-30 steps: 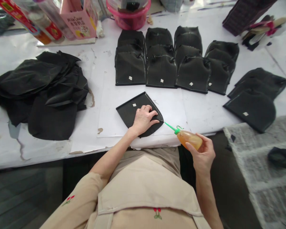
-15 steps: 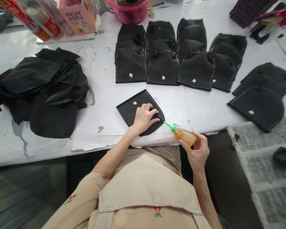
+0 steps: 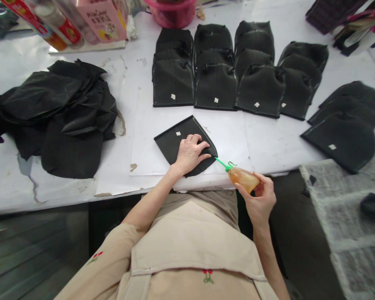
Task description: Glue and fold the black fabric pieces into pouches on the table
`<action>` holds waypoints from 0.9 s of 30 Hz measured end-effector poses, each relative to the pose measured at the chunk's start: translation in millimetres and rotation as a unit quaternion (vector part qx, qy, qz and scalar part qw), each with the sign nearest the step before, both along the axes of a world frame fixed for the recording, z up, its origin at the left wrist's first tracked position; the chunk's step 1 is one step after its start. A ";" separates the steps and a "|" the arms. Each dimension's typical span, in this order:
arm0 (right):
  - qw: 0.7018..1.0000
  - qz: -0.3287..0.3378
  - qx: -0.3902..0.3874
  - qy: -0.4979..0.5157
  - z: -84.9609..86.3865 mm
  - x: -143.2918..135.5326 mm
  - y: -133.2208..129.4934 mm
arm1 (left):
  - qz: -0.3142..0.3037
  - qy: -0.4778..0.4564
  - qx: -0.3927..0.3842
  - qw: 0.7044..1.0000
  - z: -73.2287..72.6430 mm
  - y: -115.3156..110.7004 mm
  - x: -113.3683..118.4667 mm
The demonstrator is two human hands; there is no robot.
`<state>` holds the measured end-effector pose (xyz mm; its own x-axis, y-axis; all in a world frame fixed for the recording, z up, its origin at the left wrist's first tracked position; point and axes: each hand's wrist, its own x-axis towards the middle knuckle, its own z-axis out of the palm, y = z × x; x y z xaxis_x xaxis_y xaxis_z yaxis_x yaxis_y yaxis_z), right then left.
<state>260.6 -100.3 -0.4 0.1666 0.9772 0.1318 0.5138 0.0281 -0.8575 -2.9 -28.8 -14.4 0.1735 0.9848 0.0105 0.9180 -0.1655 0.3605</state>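
A flat black piece [image 3: 167,143], leather-like with one rounded end and a small pale tag, lies turned at an angle on the white-covered table. My left hand [image 3: 192,154] rests on it with fingers spread, pressing it down near its curved edge. In my right hand [image 3: 261,196] is a squeeze bottle [image 3: 243,178] of amber glue-like liquid, gripped around its body. The bottle's thin green nozzle [image 3: 221,161] points left, and its tip touches or nearly touches the piece's right-hand edge, close to my left thumb.
Overlapping rows of similar black pieces [image 3: 215,85] lie at the back, with another group [image 3: 343,141] at right. A heap of loose black pieces [image 3: 71,108] covers the left. Behind stand a pink box [image 3: 103,21], a pink basin [image 3: 171,14] and a dark basket [image 3: 328,16].
The whole view has shifted slightly. Both hands, the black piece and the bottle keep nearly the same places relative to each other; the nozzle stays at the piece's edge.
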 end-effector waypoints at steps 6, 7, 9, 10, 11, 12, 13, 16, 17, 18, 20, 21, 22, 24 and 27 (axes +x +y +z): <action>1.000 0.017 -0.017 0.001 -1.5 -0.7 -1.7 | 0.000 0.000 -0.005 1.000 2.2 -0.1 0.4; 1.000 0.020 -0.020 0.002 -1.2 -0.6 -2.1 | 0.001 -0.002 -0.004 1.000 1.9 -0.1 0.4; 1.000 0.020 -0.022 0.003 0.6 -0.6 -2.7 | 0.001 -0.007 -0.001 1.000 1.1 0.0 0.4; 1.000 0.020 -0.022 0.002 2.0 -0.8 -3.0 | 0.001 -0.009 0.000 1.000 0.6 0.1 0.4; 1.000 0.022 -0.022 0.002 3.6 -1.2 -3.4 | 0.001 -0.010 0.000 1.000 0.1 0.1 0.4; 0.999 0.026 -0.023 0.001 5.3 -1.6 -3.9 | 0.001 -0.011 0.001 1.000 -0.3 0.2 0.5; 0.999 0.031 -0.025 0.000 7.1 -2.1 -4.6 | 0.001 -0.011 0.002 1.000 -0.6 0.2 0.5; 0.998 0.047 -0.033 -0.007 12.7 -4.1 -7.4 | 0.003 -0.014 0.003 1.000 -0.9 0.0 0.4; 0.998 0.051 -0.034 -0.010 14.4 -4.9 -8.5 | 0.003 -0.016 0.003 1.000 -0.9 -0.1 0.3; 0.998 0.056 -0.035 -0.013 16.0 -5.7 -9.5 | 0.004 -0.017 0.003 1.000 -1.0 -0.3 0.1; 0.997 0.067 -0.037 -0.017 18.7 -7.4 -11.4 | 0.003 -0.017 0.005 1.000 -1.2 -0.7 -0.2; 0.996 0.072 -0.037 -0.019 19.7 -8.2 -12.3 | 0.003 -0.017 0.005 1.000 -1.4 -0.9 -0.2; 0.996 0.077 -0.037 -0.021 20.5 -9.0 -13.1 | 0.003 -0.016 0.006 1.000 -1.6 -0.9 0.0; 0.996 0.084 -0.035 -0.023 21.4 -10.5 -14.7 | 0.003 -0.016 0.005 1.000 -1.7 -0.4 0.8; 0.995 0.088 -0.037 -0.030 21.5 -12.3 -16.9 | 0.005 -0.017 0.003 1.000 -0.2 1.4 0.9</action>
